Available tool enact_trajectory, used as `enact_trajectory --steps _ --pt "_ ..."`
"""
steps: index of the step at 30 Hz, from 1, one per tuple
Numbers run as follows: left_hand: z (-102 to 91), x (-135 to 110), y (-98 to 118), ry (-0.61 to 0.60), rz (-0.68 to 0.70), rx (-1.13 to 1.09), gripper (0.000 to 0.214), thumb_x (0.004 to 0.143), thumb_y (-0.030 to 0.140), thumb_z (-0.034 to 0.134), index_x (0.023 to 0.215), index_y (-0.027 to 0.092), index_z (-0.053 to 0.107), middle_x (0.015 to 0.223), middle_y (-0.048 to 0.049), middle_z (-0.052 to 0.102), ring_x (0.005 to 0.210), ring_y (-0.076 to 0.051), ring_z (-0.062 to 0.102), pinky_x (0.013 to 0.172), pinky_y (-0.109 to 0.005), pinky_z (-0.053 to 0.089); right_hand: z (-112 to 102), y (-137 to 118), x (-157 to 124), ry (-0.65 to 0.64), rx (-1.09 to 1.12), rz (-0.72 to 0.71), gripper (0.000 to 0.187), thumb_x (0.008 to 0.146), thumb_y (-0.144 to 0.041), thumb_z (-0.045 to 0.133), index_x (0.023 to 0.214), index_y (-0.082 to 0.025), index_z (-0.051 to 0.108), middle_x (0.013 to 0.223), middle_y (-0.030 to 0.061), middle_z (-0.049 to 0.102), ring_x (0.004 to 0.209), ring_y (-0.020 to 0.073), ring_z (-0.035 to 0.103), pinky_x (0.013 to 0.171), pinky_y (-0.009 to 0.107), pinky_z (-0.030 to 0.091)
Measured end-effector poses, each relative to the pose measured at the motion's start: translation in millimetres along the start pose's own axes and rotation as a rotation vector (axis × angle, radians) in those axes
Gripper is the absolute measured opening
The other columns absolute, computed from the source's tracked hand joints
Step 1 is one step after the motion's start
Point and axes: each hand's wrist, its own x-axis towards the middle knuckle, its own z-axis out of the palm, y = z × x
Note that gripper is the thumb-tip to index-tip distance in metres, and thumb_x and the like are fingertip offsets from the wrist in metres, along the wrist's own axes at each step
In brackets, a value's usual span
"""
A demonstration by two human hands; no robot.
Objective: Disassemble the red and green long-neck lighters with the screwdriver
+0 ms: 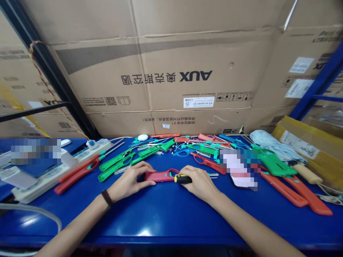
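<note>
A red plastic lighter body (160, 176) with teal trim lies flat on the blue table (166, 217) in front of me. My left hand (131, 180) rests on its left end, fingers curled over it and pressing it down. My right hand (197, 182) is closed around a black-and-yellow screwdriver (182, 179), whose handle end points left at the lighter's right part. A metal tube tip (213, 175) sticks out to the right past my right hand.
Several green, red and blue lighter bodies (125, 160) are scattered across the back of the table. More red ones (294, 192) lie at the right. A white power strip (56, 167) sits at the left, large cardboard boxes (171, 71) stand behind, and a yellow-edged box (313, 150) is at far right.
</note>
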Motion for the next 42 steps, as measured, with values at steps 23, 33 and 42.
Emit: enact_trajectory --steps 23,33,42 --pt "-15.8 10 9 -0.1 -0.508 -0.164 0.049 0.061 0.042 0.076 0.098 0.012 0.07 0.082 -0.0058 0.075 0.076 -0.022 0.069 0.068 -0.026 0.053 2 -4 0 -0.109 -0.154 -0.088 0.039 0.077 -0.01 0.055 0.11 -0.03 0.064 0.114 0.0003 0.065 0.095 0.022 0.065 0.075 0.029 0.047" --pt "-15.5 1 1 -0.125 -0.398 -0.278 0.056 0.066 0.038 0.071 0.117 0.017 0.062 0.087 -0.003 0.072 0.078 -0.02 0.067 0.07 -0.027 0.053 -2 1 0 -0.085 -0.029 -0.05 0.022 0.078 -0.016 0.059 0.096 -0.027 0.063 0.104 -0.0024 0.068 0.093 0.0201 0.065 0.072 0.028 0.045" --pt "-12.8 -7 8 -0.065 -0.138 -0.039 0.035 0.079 0.034 0.065 0.112 0.024 0.066 0.11 -0.0065 0.066 0.098 -0.023 0.064 0.086 -0.032 0.052 -2 0 0 -0.071 0.042 -0.027 0.025 0.075 -0.013 0.058 0.098 -0.025 0.061 0.106 -0.0007 0.068 0.095 0.0207 0.064 0.077 0.029 0.045"
